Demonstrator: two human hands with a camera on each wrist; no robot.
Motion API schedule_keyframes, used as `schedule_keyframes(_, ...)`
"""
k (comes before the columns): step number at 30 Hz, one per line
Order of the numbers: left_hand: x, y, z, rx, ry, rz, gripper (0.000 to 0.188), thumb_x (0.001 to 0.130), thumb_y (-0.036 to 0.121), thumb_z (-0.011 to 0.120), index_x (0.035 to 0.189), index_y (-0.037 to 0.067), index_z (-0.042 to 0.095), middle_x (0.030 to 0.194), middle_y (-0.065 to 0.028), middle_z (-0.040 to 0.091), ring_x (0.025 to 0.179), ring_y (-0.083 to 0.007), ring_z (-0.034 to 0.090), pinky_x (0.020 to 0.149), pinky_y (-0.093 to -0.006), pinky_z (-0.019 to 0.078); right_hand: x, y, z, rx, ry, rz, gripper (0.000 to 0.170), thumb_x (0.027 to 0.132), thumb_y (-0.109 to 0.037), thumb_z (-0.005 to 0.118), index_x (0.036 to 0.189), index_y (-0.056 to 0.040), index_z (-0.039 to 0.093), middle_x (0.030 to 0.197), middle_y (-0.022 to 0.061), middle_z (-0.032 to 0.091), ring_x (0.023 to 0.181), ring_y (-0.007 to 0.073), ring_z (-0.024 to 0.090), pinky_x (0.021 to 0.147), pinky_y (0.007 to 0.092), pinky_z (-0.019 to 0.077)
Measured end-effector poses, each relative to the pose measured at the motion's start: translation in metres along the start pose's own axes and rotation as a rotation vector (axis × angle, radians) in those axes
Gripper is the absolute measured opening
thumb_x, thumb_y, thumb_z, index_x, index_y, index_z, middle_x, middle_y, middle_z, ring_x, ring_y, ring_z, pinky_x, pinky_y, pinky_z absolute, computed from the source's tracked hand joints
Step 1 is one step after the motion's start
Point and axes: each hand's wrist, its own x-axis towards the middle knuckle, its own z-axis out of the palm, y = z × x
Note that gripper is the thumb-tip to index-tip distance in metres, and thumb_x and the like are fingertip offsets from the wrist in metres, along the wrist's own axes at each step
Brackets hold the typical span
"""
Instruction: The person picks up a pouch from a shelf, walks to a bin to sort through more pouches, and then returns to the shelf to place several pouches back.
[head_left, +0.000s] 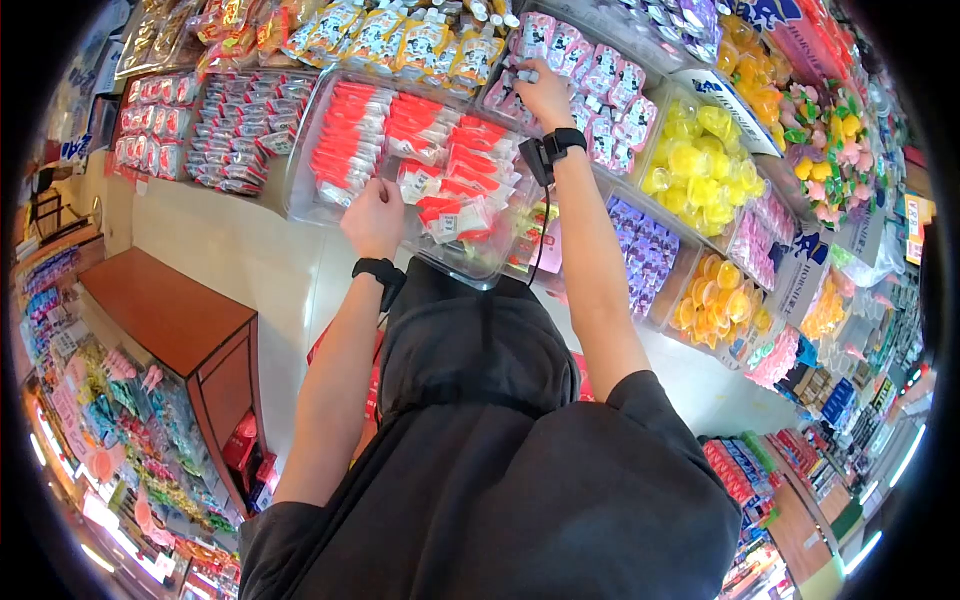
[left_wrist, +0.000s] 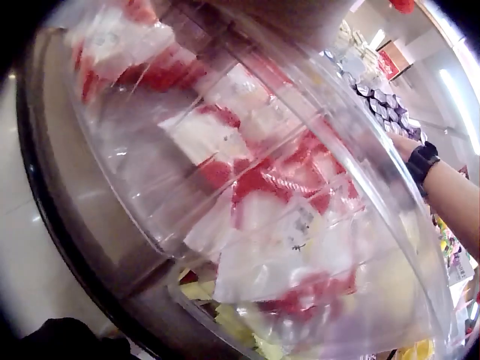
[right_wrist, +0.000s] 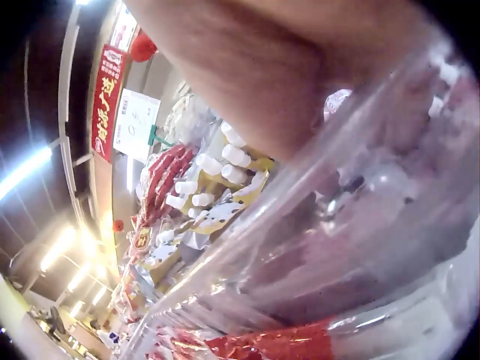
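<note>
My left hand (head_left: 375, 218) bends over the front rim of a clear plastic bin (head_left: 470, 275) filled with rows of red-and-white packets (head_left: 350, 140). Its fingers are curled; I cannot tell whether they hold a packet or the rim. Seen from the left wrist, more of these packets (left_wrist: 262, 240) show through the bin's transparent wall. Farther off, my right hand (head_left: 545, 98) reaches into the neighbouring bin of pink-and-white packets (head_left: 600, 80), pinching one at its left side. From the right wrist, the right hand (right_wrist: 300, 67) hangs over a clear bin wall, its fingertips mostly hidden.
Yellow pouches with white caps (head_left: 420, 45) lie behind the red packets. Yellow cups (head_left: 700, 150), purple packets (head_left: 640, 245) and orange pieces (head_left: 715, 300) fill bins to the right. A brown wooden cabinet (head_left: 165, 310) stands at left. A black cable (head_left: 543, 235) hangs from the right wrist.
</note>
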Motion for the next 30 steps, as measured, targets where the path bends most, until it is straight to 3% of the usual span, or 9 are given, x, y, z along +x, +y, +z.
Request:
schedule_keyframes(1, 0.0, 0.0, -0.002, 0.005, -0.009, -0.005, 0.032, 0.098, 0.034, 0.061, 0.077, 0.011, 0.064, 0.073, -0.014, 0.071, 0.069, -0.0401, 0.07, 0.062, -0.0519, 0.0519, 0.0, 0.0, 0.0, -0.011, 0.009, -0.008, 0.042, 0.085, -0.033, 0.071, 0.125, -0.0224, 0.072, 0.125, 0.0269, 0.071, 0.134, 0.0482, 0.049, 0.117, 0.057, 0.0301)
schedule_keyframes(7, -0.004, -0.003, -0.003, 0.004, -0.025, -0.012, 0.032, 0.098, 0.034, 0.061, 0.077, 0.011, 0.064, 0.073, -0.014, 0.071, 0.07, -0.0402, 0.07, 0.062, -0.0522, 0.0517, 0.004, 0.007, 0.005, 0.006, -0.019, -0.016, 0.046, 0.088, -0.038, 0.066, 0.132, -0.0275, 0.073, 0.131, 0.0305, 0.067, 0.134, 0.0497, 0.05, 0.118, 0.0583, 0.0313)
schedule_keyframes(13, -0.004, -0.005, -0.003, -0.007, -0.011, -0.005, 0.032, 0.098, 0.034, 0.061, 0.077, 0.01, 0.064, 0.071, -0.0143, 0.071, 0.068, -0.0403, 0.07, 0.062, -0.0518, 0.0523, 0.007, 0.01, 0.008, 0.083, -0.079, 0.005, 0.049, 0.089, -0.041, 0.066, 0.135, -0.0269, 0.074, 0.133, 0.0318, 0.066, 0.136, 0.0472, 0.05, 0.12, 0.0581, 0.028)
schedule_keyframes(19, -0.007, -0.004, -0.008, -0.015, -0.006, -0.003, 0.032, 0.098, 0.034, 0.061, 0.077, 0.01, 0.065, 0.071, -0.0151, 0.071, 0.067, -0.0393, 0.07, 0.062, -0.0511, 0.0529, 0.0, 0.008, -0.006, 0.104, -0.094, 0.022, 0.051, 0.087, -0.043, 0.071, 0.134, -0.0246, 0.073, 0.129, 0.022, 0.072, 0.137, 0.0453, 0.051, 0.12, 0.0585, 0.0263)
schedule_keyframes(23, -0.009, -0.006, -0.009, -0.007, 0.004, -0.009, 0.032, 0.097, 0.034, 0.062, 0.078, 0.01, 0.066, 0.072, -0.0159, 0.071, 0.068, -0.0389, 0.07, 0.062, -0.0512, 0.0529, -0.001, 0.012, -0.014, 0.138, -0.108, 0.057, 0.047, 0.087, -0.044, 0.072, 0.129, -0.0232, 0.074, 0.122, 0.0183, 0.075, 0.123, 0.0394, 0.064, 0.118, 0.0581, 0.0304)
schedule_keyframes(26, -0.008, -0.006, -0.008, -0.006, 0.007, -0.015, 0.031, 0.097, 0.034, 0.062, 0.078, 0.01, 0.066, 0.072, -0.0155, 0.071, 0.068, -0.0392, 0.07, 0.062, -0.0514, 0.0528, -0.003, 0.009, -0.015, 0.139, -0.09, 0.073, 0.043, 0.087, -0.042, 0.072, 0.125, -0.0215, 0.075, 0.109, 0.0165, 0.078, 0.107, 0.0348, 0.072, 0.115, 0.0532, 0.0358)
schedule_keyframes(30, -0.008, -0.008, -0.002, -0.016, -0.01, -0.033, 0.031, 0.097, 0.033, 0.062, 0.077, 0.01, 0.064, 0.071, -0.0149, 0.07, 0.067, -0.0394, 0.07, 0.062, -0.0521, 0.0527, -0.006, 0.004, -0.022, 0.205, -0.105, 0.117, 0.04, 0.087, -0.036, 0.073, 0.123, -0.0188, 0.077, 0.097, 0.0149, 0.077, 0.095, 0.0303, 0.074, 0.096, 0.0438, 0.051)
